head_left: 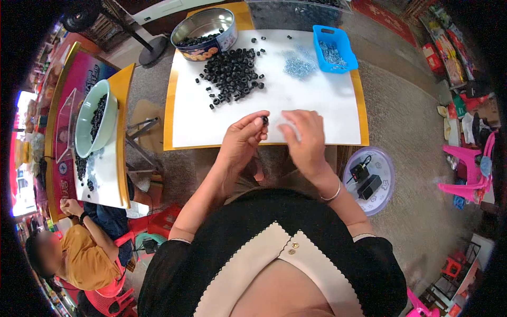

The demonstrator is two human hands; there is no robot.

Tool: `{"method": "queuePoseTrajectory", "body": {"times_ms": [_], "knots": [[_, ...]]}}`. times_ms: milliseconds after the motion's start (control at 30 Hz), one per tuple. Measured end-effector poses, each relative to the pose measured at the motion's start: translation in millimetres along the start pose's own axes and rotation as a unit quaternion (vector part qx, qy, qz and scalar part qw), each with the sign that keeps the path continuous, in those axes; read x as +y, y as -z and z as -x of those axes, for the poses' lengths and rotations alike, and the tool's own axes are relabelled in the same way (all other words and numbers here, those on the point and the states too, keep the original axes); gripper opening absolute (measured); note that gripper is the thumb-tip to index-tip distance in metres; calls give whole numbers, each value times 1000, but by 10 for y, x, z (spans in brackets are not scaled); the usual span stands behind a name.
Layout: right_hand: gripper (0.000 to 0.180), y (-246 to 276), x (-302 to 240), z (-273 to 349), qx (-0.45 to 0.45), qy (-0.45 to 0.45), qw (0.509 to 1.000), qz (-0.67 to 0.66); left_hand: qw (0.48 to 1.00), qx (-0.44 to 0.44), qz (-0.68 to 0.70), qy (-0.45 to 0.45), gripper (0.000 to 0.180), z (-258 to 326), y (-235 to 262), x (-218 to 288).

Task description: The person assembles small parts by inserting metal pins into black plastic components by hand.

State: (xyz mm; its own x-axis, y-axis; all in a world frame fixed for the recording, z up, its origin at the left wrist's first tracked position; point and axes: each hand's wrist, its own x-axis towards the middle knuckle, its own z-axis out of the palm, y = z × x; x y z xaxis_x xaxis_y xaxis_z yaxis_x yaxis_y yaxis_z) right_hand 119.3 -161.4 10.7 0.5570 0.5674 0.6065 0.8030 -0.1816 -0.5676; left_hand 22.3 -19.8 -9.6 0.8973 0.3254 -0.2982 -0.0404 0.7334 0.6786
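Your left hand pinches a black piece above the near edge of the tabletop. Your right hand, blurred, is apart from it, thumb and fingers parted. You have bare white surface to the right of your hands and up to the blue basket, which holds clear bits; more lie loose beside it. At the far left corner, the tin holds black pieces, with a heap spilling toward you. Left of you, the green basin also holds black pieces.
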Motion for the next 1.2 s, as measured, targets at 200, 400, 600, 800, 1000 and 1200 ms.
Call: {"method": "queuePoseTrajectory", "body": {"times_ms": [200,400,600,800,1000,1200], "knots": [[10,98,1122,-57,35,-122,985,117,999,35,7,-18,25,-123,75,19],[14,-246,1314,-458,-16,-141,979,144,1000,15,10,7,25,-227,-4,-39],[10,-402,1446,-482,-21,-115,982,146,999,40,10,14,24,-211,48,-32],[9,-250,1247,-356,-11,-238,970,-54,999,39,5,23,23,-289,3,-55],[15,-86,846,-392,-82,-301,931,-189,999,30,-11,39,23,-426,-108,-91],[12,25,327,-333,-100,-259,917,-286,999,-22,14,30,23,-412,-117,-97]]}}
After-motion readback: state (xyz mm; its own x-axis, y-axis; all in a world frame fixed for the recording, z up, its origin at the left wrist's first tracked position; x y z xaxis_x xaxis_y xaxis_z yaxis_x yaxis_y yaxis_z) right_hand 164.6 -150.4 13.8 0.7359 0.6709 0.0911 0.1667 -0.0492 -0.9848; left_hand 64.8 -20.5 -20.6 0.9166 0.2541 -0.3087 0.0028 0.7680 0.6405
